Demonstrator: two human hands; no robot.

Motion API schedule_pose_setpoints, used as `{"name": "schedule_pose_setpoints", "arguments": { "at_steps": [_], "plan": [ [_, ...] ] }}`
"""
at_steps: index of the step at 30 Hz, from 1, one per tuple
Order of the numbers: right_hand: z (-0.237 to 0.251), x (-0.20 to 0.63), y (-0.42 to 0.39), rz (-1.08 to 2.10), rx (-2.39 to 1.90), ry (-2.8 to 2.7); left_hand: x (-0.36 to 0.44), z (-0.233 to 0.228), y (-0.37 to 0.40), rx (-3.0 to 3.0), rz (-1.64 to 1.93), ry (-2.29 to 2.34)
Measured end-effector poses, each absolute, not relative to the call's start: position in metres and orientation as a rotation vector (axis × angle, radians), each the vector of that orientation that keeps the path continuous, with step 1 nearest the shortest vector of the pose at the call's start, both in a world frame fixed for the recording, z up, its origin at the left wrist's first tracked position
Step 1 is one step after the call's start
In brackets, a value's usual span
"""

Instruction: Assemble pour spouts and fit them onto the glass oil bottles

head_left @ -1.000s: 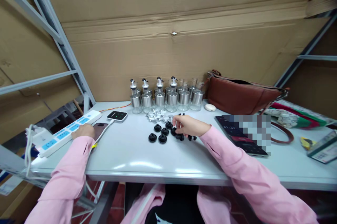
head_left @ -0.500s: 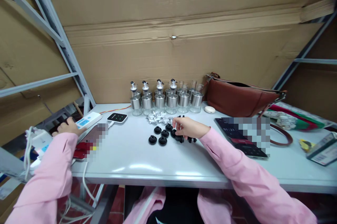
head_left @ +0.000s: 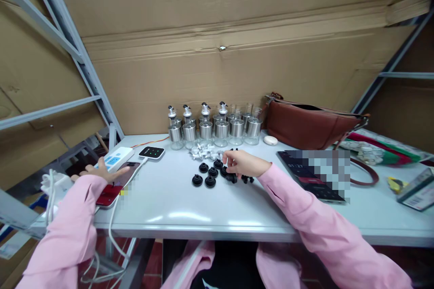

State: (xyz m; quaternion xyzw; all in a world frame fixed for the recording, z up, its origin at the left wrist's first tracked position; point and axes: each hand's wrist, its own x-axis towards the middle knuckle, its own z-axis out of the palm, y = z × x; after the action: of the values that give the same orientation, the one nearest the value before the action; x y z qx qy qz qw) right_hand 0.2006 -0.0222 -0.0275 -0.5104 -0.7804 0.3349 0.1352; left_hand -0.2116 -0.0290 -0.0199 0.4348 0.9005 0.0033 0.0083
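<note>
My left hand (head_left: pixel 101 172) lies flat and open on the phone (head_left: pixel 117 182), just left of the white power bank (head_left: pixel 151 152) and touching the power strip (head_left: pixel 113 158). Right of that power bank sit the loose black stoppers (head_left: pixel 206 175), in front of the row of oil bottles (head_left: pixel 213 126). My right hand (head_left: pixel 242 163) rests on the stopper cluster, fingers (head_left: pixel 226 158) curled; I cannot tell if one is pinched. I'd judge it best to pick a single stopper cleanly by its rim, without scattering the neighbours.
</note>
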Motion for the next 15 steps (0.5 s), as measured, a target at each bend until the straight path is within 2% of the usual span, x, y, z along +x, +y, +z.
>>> {"name": "schedule_pose_setpoints", "arguments": {
  "at_steps": [6,13,15],
  "plan": [
    [-0.030,0.201,-0.021,0.949,-1.477,-2.278,-0.199,-0.017,-0.039,1.490,-0.199,2.770],
    [-0.028,0.200,-0.022,0.937,-1.489,-2.281,-0.214,-0.033,-0.028,1.474,-0.115,2.740],
    [-0.027,0.199,-0.022,0.937,-1.490,-2.273,-0.220,-0.038,-0.023,1.570,0.030,2.712]
  ]
}}
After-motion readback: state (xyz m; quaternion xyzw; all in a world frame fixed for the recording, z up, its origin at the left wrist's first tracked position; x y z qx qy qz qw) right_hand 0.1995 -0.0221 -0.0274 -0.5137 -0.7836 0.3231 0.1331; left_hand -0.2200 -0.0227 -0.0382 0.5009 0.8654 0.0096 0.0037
